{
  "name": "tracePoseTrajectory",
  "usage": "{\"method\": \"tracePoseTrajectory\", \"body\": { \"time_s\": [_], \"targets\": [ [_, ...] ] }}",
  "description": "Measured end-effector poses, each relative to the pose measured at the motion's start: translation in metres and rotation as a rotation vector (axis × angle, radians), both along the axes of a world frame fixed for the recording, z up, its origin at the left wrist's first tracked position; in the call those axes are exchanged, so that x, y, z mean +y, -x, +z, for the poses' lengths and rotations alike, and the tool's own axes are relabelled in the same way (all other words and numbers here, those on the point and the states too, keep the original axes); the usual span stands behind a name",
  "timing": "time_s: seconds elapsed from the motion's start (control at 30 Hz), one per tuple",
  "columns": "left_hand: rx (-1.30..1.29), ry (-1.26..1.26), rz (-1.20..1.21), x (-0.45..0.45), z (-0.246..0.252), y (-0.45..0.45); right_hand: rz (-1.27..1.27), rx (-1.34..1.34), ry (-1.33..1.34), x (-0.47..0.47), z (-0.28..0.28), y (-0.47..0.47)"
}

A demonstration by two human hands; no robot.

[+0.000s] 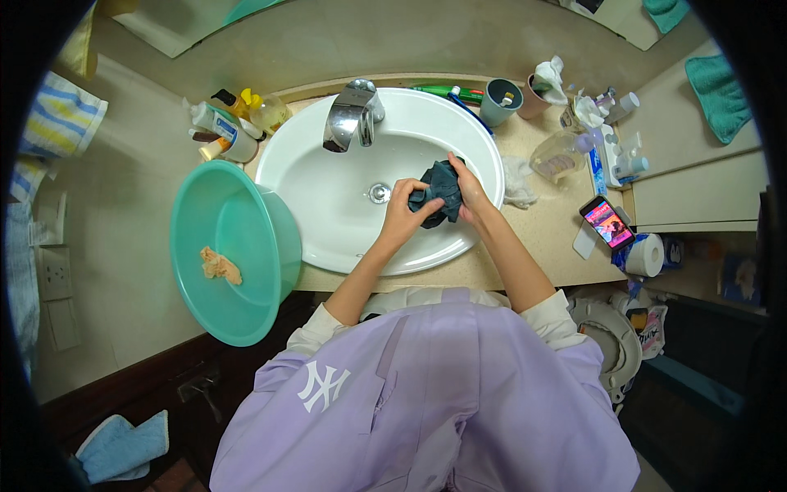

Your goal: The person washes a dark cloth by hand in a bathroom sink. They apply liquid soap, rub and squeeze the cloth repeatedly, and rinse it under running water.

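Observation:
A crumpled dark blue-grey cloth [444, 187] is bunched between my two hands over the right part of the white washbasin [307, 227]. My left hand [409, 209] grips its left side, with the thumb laid across the front. Around the right edge of the cloth curls my right hand [470, 189], fingers pointing up. Left of my hands lies the metal drain stopper [379, 193]. The chrome faucet [351, 117] stands at the basin's back rim; I see no water running from it.
At the left, a green plastic basin [203, 190] holds a wrung peach-coloured cloth [220, 266]. Bottles and tubes [227, 126] crowd the back left corner. On the right are a cup [499, 103], a white cloth [518, 181], a pump bottle [558, 155] and a lit smartphone [607, 222].

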State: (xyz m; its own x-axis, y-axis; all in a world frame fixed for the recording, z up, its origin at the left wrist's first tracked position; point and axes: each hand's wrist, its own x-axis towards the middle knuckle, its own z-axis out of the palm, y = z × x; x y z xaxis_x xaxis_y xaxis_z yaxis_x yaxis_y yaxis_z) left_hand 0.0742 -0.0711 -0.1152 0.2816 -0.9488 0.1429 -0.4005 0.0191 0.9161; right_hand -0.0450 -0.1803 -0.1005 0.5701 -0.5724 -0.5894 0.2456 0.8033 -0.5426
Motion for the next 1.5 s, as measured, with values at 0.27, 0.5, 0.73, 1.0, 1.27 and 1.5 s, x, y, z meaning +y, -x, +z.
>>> {"method": "tracePoseTrajectory", "body": {
  "time_s": [0.27, 0.5, 0.73, 1.0, 1.27, 1.5],
  "targets": [
    [1.151, -0.054, 0.253, -0.001, 0.026, -0.024, 0.561, 0.375, 0.694, -0.003, -0.007, 0.033],
    [1.123, -0.349, 0.279, -0.007, 0.012, -0.015, 0.215, 0.108, 0.713, 0.012, -0.014, 0.007],
    [1.192, -0.436, 0.427, -0.009, -0.013, -0.017, 0.262, 0.693, 1.396, 0.059, 0.020, -0.037],
    [1.464, -0.310, 0.156, -0.012, -0.009, -0.005, 0.372, 0.815, 1.720, 0.057, 0.002, -0.036],
    [1.260, -0.549, 0.246, -0.017, 0.004, 0.000, 0.046, 0.878, 1.592, 0.034, -0.010, -0.028],
    [1.270, -0.558, 0.133, -0.011, -0.003, -0.002, 0.122, 0.955, 1.597, 0.026, -0.018, -0.028]
  ]
}}
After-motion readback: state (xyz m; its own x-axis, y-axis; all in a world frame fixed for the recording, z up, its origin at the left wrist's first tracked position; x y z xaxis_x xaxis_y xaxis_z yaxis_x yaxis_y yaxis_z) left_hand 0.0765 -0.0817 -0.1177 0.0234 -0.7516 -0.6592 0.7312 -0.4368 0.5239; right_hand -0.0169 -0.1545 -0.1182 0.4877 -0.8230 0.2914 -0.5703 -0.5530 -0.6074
